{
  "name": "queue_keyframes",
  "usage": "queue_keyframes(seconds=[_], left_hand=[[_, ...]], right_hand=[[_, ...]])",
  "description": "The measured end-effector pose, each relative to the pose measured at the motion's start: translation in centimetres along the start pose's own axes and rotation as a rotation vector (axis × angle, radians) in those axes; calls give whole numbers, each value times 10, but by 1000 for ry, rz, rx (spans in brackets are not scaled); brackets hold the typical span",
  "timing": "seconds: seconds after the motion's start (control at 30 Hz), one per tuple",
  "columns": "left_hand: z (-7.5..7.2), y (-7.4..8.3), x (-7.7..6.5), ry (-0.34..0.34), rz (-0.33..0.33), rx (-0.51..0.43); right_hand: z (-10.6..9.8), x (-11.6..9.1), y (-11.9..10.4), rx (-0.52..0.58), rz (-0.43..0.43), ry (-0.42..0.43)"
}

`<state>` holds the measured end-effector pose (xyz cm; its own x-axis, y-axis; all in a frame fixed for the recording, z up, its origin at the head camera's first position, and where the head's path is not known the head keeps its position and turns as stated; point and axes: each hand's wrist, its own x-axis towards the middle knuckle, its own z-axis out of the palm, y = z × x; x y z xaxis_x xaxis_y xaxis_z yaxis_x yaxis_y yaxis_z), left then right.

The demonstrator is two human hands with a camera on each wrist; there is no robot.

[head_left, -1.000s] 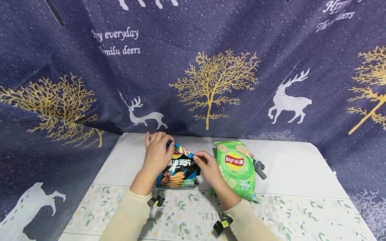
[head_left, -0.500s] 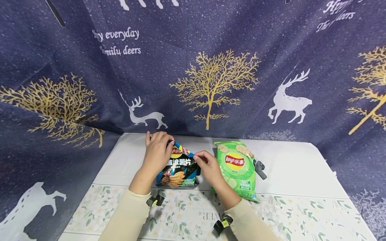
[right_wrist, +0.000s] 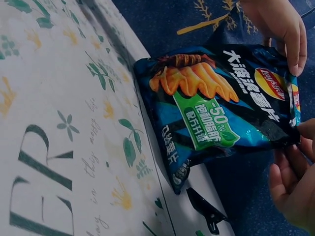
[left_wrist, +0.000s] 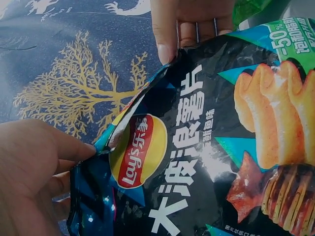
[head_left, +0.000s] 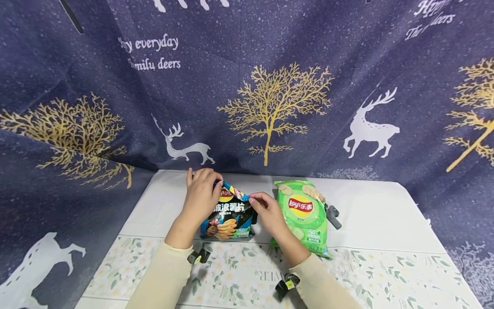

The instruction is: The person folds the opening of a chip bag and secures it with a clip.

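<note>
A black and blue Lay's chip bag (head_left: pixel 227 219) stands on the white table, its top edge folded over in a narrow strip. My left hand (head_left: pixel 202 193) pinches the upper left corner; in the left wrist view its thumb (left_wrist: pixel 81 147) lies on the fold. My right hand (head_left: pixel 268 210) pinches the opposite end of the fold between thumb and fingers. In the right wrist view, both hands hold the bag (right_wrist: pixel 221 98) along its top. To the right lies a green Lay's bag (head_left: pixel 302 225), flat on the table.
A dark clip (head_left: pixel 333 217) lies against the green bag's right edge. Another black clip (right_wrist: pixel 209 211) sits beside the black bag's lower corner. A flower-printed strip (head_left: pixel 239 270) covers the table's near part. Behind hangs a dark blue curtain (head_left: pixel 231 141) with trees and deer.
The folded top of the black bag has become a narrower strip, and more of the front logo shows below it. My right hand has shifted very slightly right; the left stays nearly still.
</note>
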<state>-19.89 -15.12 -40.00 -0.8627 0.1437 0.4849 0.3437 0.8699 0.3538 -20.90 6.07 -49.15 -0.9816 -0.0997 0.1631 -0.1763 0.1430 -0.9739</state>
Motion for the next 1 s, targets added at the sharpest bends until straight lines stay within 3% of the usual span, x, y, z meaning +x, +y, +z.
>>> queue_keyframes(seconds=[0.27,1.0], left_hand=[[-1,0,0,-7,-9,4],[-1,-1,-2,-13,-14,-1]], right_hand=[[-5,3,3,-38,-1,-10],[-5,3,9,-357,58,-136]])
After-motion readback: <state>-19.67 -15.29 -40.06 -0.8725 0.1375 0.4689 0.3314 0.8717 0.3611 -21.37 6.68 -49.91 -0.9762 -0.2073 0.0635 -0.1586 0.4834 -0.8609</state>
